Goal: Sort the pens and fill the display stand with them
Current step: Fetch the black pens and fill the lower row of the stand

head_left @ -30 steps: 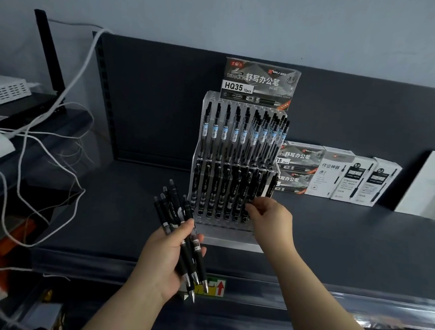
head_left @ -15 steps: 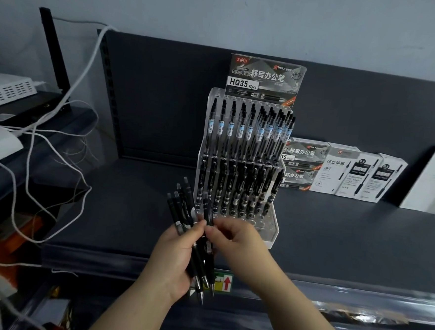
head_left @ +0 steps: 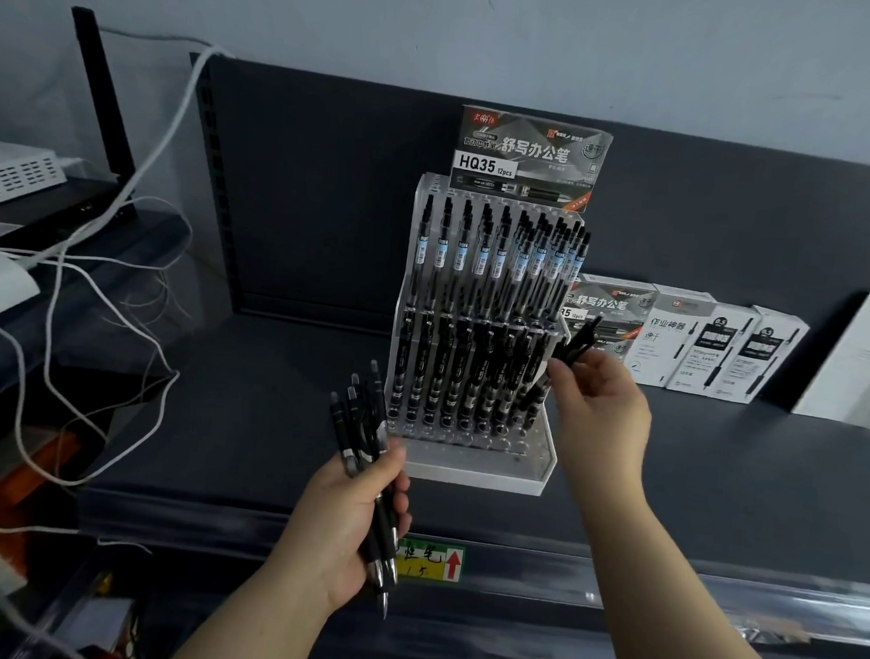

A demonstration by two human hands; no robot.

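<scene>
A clear acrylic display stand point(head_left: 475, 460) sits on the dark shelf, its two tiers filled with rows of black pens point(head_left: 472, 362). My left hand point(head_left: 352, 524) grips a bundle of several black pens point(head_left: 359, 427), tips pointing down, just in front of the stand's left corner. My right hand point(head_left: 597, 402) pinches a single black pen point(head_left: 579, 339) beside the right end of the lower tier, its upper end tilted to the right. A printed header card point(head_left: 532, 156) tops the stand.
Pen boxes point(head_left: 704, 348) stand against the back panel right of the stand, with a white box point(head_left: 863, 359) further right. White cables point(head_left: 92, 274) and devices crowd the left side. A price label point(head_left: 429, 560) marks the shelf's front edge point(head_left: 662, 577).
My right hand took one pen from the bundle in my left hand and carried it up and right to the stand's right side. The left hand stayed about where it was.
</scene>
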